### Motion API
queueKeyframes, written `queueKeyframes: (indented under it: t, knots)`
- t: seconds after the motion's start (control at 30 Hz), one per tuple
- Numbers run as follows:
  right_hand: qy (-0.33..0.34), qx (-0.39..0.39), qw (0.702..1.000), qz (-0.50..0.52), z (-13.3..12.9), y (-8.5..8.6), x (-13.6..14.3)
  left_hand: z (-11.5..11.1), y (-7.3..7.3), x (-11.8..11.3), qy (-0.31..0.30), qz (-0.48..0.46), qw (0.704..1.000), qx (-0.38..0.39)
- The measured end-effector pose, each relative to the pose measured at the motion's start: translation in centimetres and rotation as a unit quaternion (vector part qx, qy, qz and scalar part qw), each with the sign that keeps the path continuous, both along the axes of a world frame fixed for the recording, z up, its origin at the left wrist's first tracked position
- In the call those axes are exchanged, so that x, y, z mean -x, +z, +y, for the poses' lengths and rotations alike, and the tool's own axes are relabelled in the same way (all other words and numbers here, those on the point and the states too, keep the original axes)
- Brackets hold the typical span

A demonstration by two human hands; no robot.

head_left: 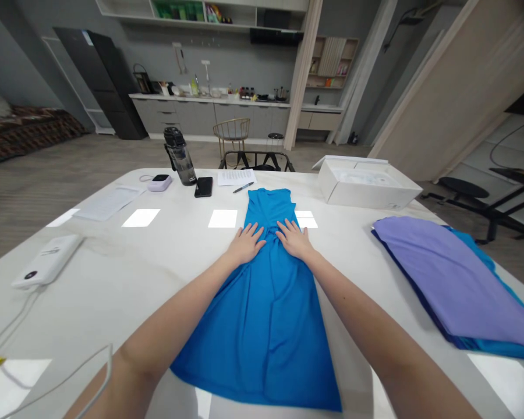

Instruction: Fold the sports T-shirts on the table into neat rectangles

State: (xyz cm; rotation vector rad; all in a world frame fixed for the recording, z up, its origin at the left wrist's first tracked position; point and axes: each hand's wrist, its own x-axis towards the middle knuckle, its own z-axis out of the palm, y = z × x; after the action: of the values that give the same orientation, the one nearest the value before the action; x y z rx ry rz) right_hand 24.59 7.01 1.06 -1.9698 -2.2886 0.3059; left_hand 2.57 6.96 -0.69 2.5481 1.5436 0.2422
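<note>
A bright blue sleeveless dress [271, 326] lies spread on the white table, its neck end away from me and its wide hem towards me. My left hand [245, 243] rests flat on the left side of its waist, fingers spread. On the right side of the waist lies my right hand [294, 238], also flat with fingers apart. Between the two hands the cloth is gathered in small folds, and creases run down the skirt from there.
To the right are a stack of folded purple and blue cloth [454, 279] and an open white box [367, 189]. A bottle [182, 160], phone [204, 187], pen [243, 187] and papers stand or lie at the back. At left lies a white power bank [48, 262] with cables.
</note>
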Motion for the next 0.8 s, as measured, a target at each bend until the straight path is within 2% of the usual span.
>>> queueKeyframes:
  t: [0.17,0.43,0.53,0.63,0.7,0.8]
  knots:
    - [-0.015,-0.005,1.000,-0.017,-4.8,0.2,-0.2,-1.8,0.0,-0.2,0.031,0.011,0.999,-0.002]
    - [-0.019,-0.036,0.999,-0.001,-10.9,-0.4,0.0,-1.7,0.0,-0.2,0.033,0.003,0.999,-0.005]
    - [-0.011,-0.038,0.999,0.001,-11.9,-0.7,-0.1,-2.0,0.3,-0.3,0.036,0.002,0.999,-0.022]
    - [-0.012,-0.047,0.999,-0.002,-12.3,-0.8,-0.1,-2.9,1.0,-0.6,0.035,-0.010,0.996,-0.084]
    - [-0.019,-0.048,0.999,-0.006,-12.3,-0.8,0.0,-4.0,1.5,-0.7,0.028,-0.015,0.992,-0.122]
    - [-0.021,-0.044,0.999,-0.010,-12.3,-0.8,0.1,-6.6,2.0,-0.4,0.047,0.000,0.990,-0.130]
